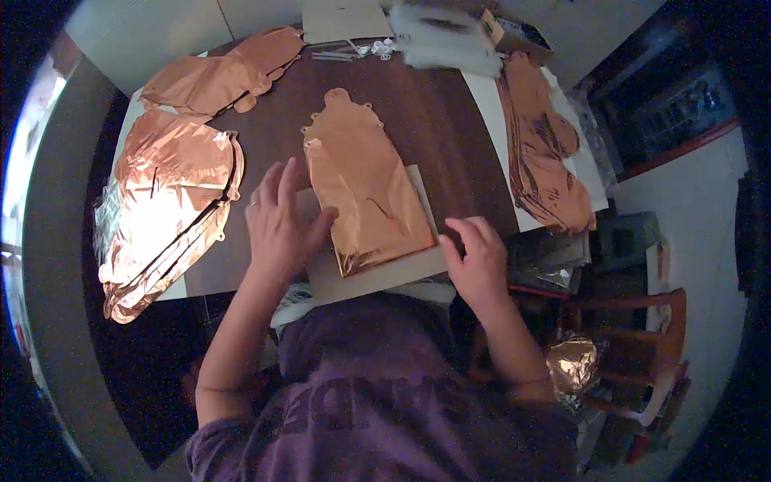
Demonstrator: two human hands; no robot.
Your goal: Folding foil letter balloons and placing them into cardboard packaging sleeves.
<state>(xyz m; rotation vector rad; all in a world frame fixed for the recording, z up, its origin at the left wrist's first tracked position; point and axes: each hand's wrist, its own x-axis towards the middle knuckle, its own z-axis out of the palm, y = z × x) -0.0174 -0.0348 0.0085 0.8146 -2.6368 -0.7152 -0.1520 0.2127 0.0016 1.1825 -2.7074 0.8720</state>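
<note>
A flat, copper-coloured foil balloon (353, 173), folded into a long shape with small tabs near its far end, lies in front of me on the table. Under its near end is a pale cardboard sheet (377, 277). My left hand (281, 221) is beside the balloon's left edge, fingers spread and holding nothing, with the thumb close to the foil. Off the lower right corner of the balloon, my right hand (478, 261) has its fingers loosely bent, thumb and forefinger apart, nothing visible between them.
More flat copper foil balloons lie at the table's left (177, 177), far left (217, 76) and right (546, 153). Clear plastic packaging (442, 36), small white pieces (377, 50) and an open box (514, 32) sit at the back. A wooden chair (666, 321) stands at the right.
</note>
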